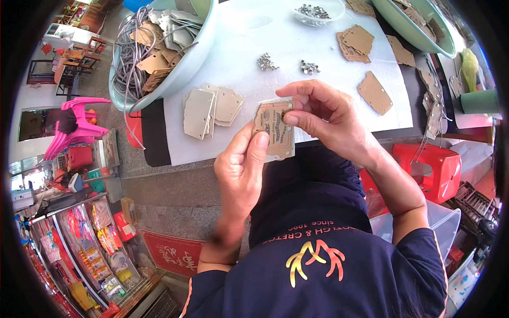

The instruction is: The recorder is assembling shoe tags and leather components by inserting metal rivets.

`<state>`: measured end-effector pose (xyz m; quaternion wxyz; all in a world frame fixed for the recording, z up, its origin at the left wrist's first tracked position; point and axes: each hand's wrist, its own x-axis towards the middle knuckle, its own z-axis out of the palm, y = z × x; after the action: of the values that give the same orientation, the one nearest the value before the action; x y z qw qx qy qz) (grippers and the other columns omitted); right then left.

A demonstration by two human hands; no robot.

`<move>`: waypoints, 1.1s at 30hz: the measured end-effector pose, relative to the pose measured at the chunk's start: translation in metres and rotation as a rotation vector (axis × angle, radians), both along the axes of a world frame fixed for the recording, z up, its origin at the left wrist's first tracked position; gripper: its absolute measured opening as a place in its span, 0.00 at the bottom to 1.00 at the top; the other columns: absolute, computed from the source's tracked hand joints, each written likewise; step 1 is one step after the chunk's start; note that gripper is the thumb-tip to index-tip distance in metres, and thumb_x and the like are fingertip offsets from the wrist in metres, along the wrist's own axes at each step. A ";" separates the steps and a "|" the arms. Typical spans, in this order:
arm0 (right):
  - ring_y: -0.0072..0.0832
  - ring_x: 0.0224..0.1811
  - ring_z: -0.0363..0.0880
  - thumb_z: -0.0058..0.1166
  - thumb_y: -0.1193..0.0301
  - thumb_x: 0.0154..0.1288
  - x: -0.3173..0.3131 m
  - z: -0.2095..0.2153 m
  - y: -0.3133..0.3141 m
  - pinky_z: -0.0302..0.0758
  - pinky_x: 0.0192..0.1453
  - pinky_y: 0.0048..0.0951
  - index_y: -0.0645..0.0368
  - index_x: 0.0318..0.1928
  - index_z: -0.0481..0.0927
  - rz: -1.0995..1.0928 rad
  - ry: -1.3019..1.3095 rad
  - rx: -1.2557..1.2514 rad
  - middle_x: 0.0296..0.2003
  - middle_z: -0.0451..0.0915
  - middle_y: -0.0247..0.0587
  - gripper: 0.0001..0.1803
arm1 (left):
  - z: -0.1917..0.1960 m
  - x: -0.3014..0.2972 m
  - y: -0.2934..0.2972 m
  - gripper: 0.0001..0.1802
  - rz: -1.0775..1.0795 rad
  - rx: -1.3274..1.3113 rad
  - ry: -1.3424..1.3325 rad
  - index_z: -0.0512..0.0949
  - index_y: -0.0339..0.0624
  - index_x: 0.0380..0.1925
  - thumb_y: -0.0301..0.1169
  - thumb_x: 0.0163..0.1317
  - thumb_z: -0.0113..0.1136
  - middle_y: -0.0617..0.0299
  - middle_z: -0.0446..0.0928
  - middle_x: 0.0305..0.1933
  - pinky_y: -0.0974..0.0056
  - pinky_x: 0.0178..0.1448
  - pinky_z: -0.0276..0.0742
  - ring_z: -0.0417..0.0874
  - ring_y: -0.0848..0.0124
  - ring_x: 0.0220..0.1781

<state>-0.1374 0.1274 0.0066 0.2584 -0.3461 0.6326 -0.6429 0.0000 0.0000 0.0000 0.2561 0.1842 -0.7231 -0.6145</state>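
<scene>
My left hand (241, 161) pinches the printed plate (280, 142) by its left edge, thumb uppermost; my right hand (336, 114) lays its thumb near the upper right corner, index arched, hold unclear. Forearms slant inward, plate by the white sheet's (344, 79) near edge.

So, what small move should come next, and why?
Probably a gentle press of the right hand's thumb at the printed card's upper right corner, with the left hand as support. The thumb already rests there, and the left hand pinches the card's left side. Whether anything sits under the thumb, I can't tell.
</scene>
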 end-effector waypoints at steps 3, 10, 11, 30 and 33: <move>0.09 0.28 0.64 0.58 0.73 0.66 -0.003 0.005 0.006 0.67 0.33 0.15 0.60 0.50 0.78 0.047 -0.126 0.079 0.25 0.65 0.20 0.13 | 0.009 -0.001 -0.004 0.15 -0.123 0.095 -0.060 0.77 0.31 0.52 0.28 0.70 0.53 0.62 0.82 0.37 0.74 0.41 0.76 0.77 0.81 0.36; 0.08 0.31 0.68 0.60 0.71 0.65 -0.016 0.003 0.015 0.69 0.33 0.15 0.63 0.43 0.77 0.118 -0.141 0.082 0.29 0.74 0.24 0.10 | 0.015 -0.011 -0.013 0.16 -0.312 0.038 -0.170 0.76 0.32 0.53 0.25 0.66 0.57 0.61 0.82 0.32 0.74 0.37 0.75 0.77 0.84 0.35; 0.08 0.32 0.70 0.61 0.71 0.65 -0.016 0.001 0.015 0.69 0.34 0.15 0.62 0.42 0.77 0.131 -0.126 0.063 0.30 0.76 0.25 0.10 | 0.018 -0.013 -0.015 0.18 -0.362 -0.011 -0.195 0.75 0.32 0.54 0.25 0.65 0.58 0.61 0.82 0.31 0.74 0.37 0.75 0.77 0.84 0.34; 0.19 0.30 0.79 0.52 0.72 0.70 0.030 -0.013 0.018 0.77 0.35 0.19 0.64 0.56 0.70 -0.234 -0.421 -0.219 0.35 0.79 0.36 0.17 | -0.010 -0.026 0.019 0.20 -0.174 0.338 0.270 0.69 0.31 0.53 0.38 0.76 0.37 0.58 0.78 0.42 0.70 0.43 0.71 0.75 0.76 0.37; 0.17 0.30 0.79 0.52 0.76 0.69 0.028 -0.017 0.023 0.76 0.35 0.17 0.62 0.60 0.70 -0.216 -0.228 -0.199 0.32 0.78 0.32 0.20 | -0.004 -0.026 0.019 0.22 -0.195 0.368 0.239 0.71 0.30 0.51 0.38 0.77 0.33 0.56 0.78 0.40 0.70 0.41 0.71 0.75 0.75 0.36</move>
<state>-0.1094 0.1504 -0.0104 0.2222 -0.2249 0.5660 -0.7614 -0.0259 0.0186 -0.0043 0.2413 0.0830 -0.5777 -0.7754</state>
